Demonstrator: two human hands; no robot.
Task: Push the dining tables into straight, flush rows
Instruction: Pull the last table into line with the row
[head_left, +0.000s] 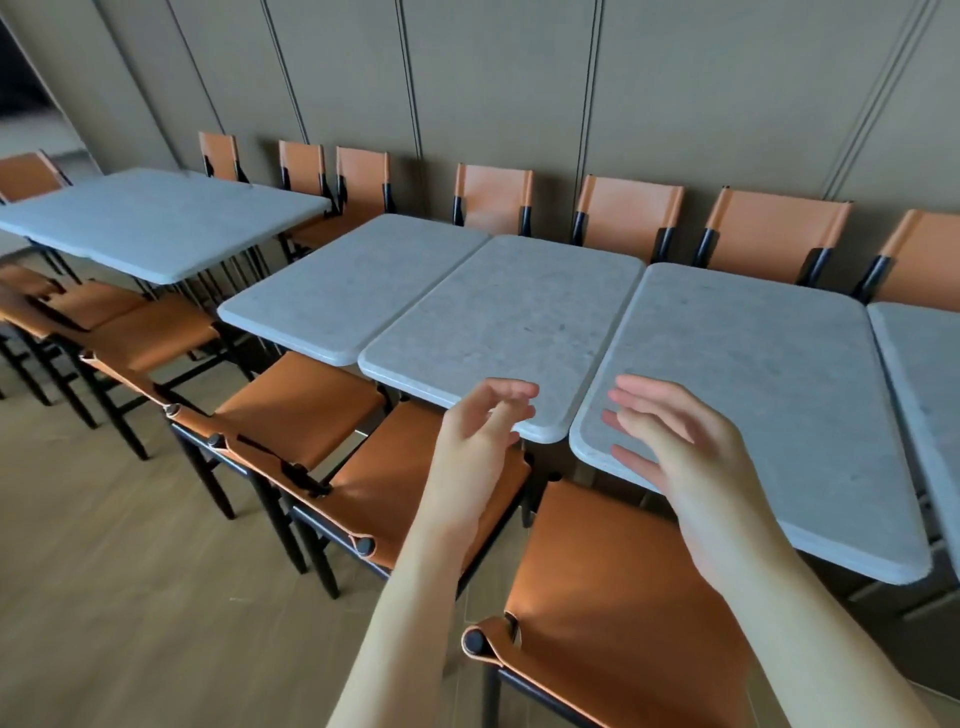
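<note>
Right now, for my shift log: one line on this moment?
left hand: open, above table edge | right hand: open, over next table | tables: near edges uneven

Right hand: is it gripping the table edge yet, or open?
Open. The right hand has spread, relaxed fingers above the near corner of the grey table, curled round nothing; contact cannot be told.

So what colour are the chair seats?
Orange-brown, like leather, on black frames; the chair seats show clearly in the head view.
</note>
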